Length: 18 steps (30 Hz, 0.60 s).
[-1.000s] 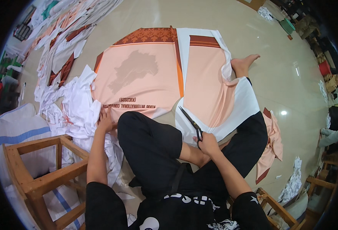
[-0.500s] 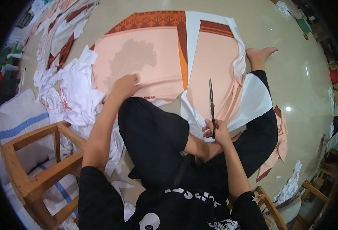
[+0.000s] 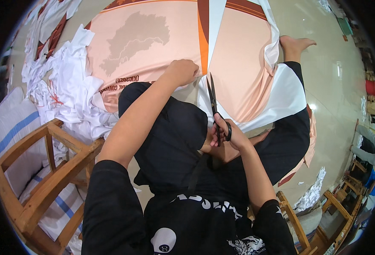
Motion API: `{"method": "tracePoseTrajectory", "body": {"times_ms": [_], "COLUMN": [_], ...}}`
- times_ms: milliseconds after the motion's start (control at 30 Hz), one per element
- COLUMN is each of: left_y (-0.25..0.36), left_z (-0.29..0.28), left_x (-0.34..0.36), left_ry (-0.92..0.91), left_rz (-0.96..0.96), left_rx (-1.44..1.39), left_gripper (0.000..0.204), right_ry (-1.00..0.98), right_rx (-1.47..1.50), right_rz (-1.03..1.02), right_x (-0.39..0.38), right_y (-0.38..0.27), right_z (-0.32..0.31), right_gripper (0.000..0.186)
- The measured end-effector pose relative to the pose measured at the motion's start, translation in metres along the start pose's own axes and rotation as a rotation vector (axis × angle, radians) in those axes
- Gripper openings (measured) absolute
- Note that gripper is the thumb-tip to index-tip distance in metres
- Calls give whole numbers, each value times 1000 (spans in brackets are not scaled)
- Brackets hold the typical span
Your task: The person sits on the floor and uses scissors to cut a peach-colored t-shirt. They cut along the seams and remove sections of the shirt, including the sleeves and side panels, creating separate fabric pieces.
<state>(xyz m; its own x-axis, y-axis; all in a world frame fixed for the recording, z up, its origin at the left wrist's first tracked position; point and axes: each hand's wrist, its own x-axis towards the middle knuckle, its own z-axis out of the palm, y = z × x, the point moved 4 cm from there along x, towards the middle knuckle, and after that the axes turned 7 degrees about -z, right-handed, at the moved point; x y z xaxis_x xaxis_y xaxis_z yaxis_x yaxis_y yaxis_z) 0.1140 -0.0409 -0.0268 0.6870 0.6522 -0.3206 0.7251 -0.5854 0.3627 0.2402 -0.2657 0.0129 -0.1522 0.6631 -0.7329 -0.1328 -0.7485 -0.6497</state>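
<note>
Peach printed fabric (image 3: 145, 63) with a grey map shape and dark lettering is spread on the floor in front of me. My left hand (image 3: 182, 72) is closed at its near right edge, where the cloth is drawn into folds; the fingertips are partly hidden. Black scissors (image 3: 213, 100) are in my right hand (image 3: 228, 132), fingers through the handles, blades slightly parted and pointing away. Their tips are close to the bottom of an orange stripe (image 3: 203, 51). To the right lies a second peach panel (image 3: 238, 55) with white fabric (image 3: 287, 95) along its side.
A wooden stool frame (image 3: 64, 170) stands at my left, beside white sacks with blue stripes (image 3: 15, 131). White cloth scraps (image 3: 68, 85) are heaped on the left. My bare foot (image 3: 296, 44) rests past the right panel. Wooden frames (image 3: 296, 221) stand at lower right.
My left hand has moved right across the fabric to its edge. The scissors have turned, their blades now parted, and shifted left toward the orange stripe. The view has tilted nearer to me.
</note>
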Motion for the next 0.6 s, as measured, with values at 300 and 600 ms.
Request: {"method": "tracePoseTrajectory", "body": {"times_ms": [300, 600], "left_y": [0, 2], "left_z": [-6, -7], "left_x": [-6, -7], "left_ry": [59, 46], "left_rz": [31, 3], "left_rx": [-211, -192], "left_gripper": [16, 17], "right_ry": [42, 152], "right_rx": [59, 86], "right_rz": [-35, -67], "right_x": [33, 42], "right_y": [-8, -7], "right_z": [7, 8], "right_gripper": [72, 68]}}
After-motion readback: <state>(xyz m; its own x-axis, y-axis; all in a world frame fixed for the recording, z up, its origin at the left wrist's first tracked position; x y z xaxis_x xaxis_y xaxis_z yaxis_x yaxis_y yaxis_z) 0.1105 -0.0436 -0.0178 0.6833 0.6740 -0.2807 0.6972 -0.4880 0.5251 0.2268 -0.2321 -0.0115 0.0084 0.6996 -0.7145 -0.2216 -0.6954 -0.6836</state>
